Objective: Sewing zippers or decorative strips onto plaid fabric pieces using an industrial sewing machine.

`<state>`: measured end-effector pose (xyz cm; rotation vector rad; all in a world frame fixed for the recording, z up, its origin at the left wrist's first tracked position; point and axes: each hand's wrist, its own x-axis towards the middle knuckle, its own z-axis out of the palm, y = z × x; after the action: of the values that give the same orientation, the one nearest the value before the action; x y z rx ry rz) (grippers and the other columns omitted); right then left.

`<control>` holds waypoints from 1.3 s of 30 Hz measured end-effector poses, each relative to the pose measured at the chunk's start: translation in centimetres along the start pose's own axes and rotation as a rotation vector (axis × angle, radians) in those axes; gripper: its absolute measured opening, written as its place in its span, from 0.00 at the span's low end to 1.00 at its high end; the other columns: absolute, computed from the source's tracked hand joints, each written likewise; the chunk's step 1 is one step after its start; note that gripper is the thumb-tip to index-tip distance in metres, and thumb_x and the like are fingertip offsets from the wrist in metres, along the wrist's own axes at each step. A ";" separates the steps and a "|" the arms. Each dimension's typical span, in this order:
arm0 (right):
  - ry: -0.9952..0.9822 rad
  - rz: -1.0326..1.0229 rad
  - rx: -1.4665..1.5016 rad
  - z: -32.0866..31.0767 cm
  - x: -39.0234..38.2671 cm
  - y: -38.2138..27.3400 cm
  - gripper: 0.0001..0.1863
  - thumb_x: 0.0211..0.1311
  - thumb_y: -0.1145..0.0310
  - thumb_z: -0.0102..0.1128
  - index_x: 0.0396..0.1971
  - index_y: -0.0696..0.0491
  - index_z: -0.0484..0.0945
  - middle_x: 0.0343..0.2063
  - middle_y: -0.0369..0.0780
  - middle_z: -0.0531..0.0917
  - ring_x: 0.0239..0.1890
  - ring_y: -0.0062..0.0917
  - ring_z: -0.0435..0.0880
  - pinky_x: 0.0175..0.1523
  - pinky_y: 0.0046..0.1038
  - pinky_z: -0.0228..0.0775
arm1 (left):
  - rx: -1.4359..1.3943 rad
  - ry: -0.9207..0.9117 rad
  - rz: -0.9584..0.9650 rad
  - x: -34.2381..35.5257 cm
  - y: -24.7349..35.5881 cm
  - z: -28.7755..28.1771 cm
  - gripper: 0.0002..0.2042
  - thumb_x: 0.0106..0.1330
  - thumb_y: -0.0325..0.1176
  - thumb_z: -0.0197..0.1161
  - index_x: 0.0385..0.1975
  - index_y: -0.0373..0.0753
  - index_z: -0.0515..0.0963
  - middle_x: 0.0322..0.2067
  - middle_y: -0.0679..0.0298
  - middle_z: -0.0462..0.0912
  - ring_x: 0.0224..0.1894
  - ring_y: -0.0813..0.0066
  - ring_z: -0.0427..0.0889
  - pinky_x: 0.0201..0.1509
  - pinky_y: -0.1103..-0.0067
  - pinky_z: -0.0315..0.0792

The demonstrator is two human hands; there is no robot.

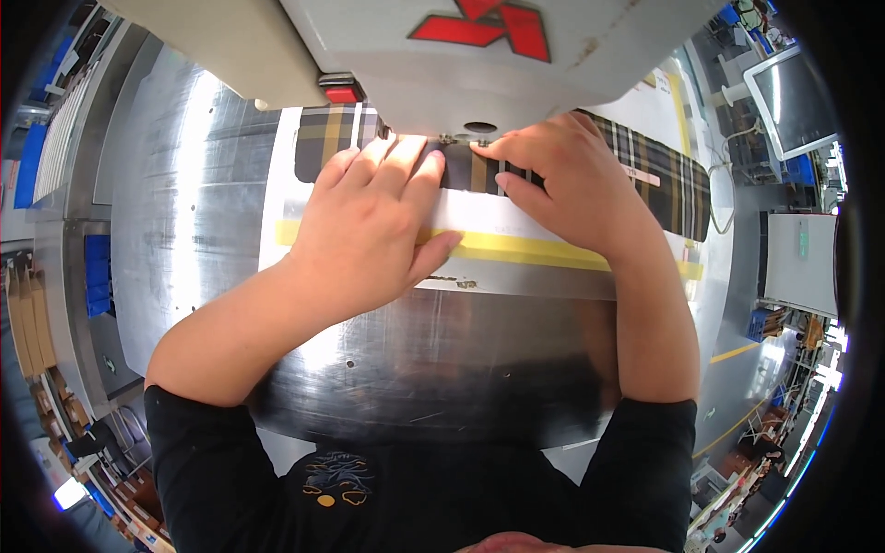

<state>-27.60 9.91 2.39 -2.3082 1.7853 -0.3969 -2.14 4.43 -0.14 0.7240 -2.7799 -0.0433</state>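
A long strip of dark plaid fabric (678,189), crossed by white and tan stripes, lies under the head of a large grey sewing machine (461,88). My left hand (369,217) rests flat on the fabric's left part with its fingers stretched toward the machine head. On the right, my right hand (572,180) touches the cloth, its index fingertip just below the machine head. Its thumb stays apart from that finger, and its other fingers are partly hidden. Beneath the fabric is a white sheet (544,224) with a yellow tape band (516,249) along its near side.
A shiny metal table (442,369) spreads around the work. A small pink label (643,175) lies on the fabric's right part. At the machine's left side sits a red button (341,94). A monitor (793,101) stands at the far right.
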 end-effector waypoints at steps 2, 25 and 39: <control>-0.005 0.005 -0.009 0.1 -0.1 -0.1 0.16 0.66 0.66 0.65 0.53 0.46 0.88 0.58 0.33 0.86 0.66 0.33 0.77 0.72 0.43 0.65 | 0.013 0.012 0.006 -0.1 0.0 0.2 0.35 0.67 0.53 0.69 0.65 0.32 0.74 0.62 0.48 0.77 0.62 0.54 0.76 0.71 0.60 0.64; 0.043 -0.047 0.001 -3.9 -8.9 10.8 0.14 0.64 0.64 0.70 0.48 0.48 0.89 0.55 0.32 0.87 0.66 0.37 0.78 0.72 0.43 0.65 | 0.029 0.031 0.020 7.4 10.1 2.5 0.35 0.66 0.56 0.68 0.63 0.32 0.77 0.54 0.50 0.78 0.56 0.54 0.77 0.70 0.60 0.63; 0.048 -0.114 0.005 -0.6 -10.8 17.8 0.16 0.66 0.64 0.68 0.52 0.46 0.89 0.58 0.30 0.87 0.67 0.32 0.77 0.73 0.42 0.65 | 0.026 0.015 0.015 11.5 12.3 9.5 0.38 0.68 0.55 0.68 0.69 0.30 0.70 0.62 0.44 0.74 0.64 0.45 0.73 0.76 0.56 0.62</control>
<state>-46.67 15.89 -3.66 -2.4243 1.6758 -0.4782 -20.11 9.30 -5.26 0.7065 -2.7765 0.0018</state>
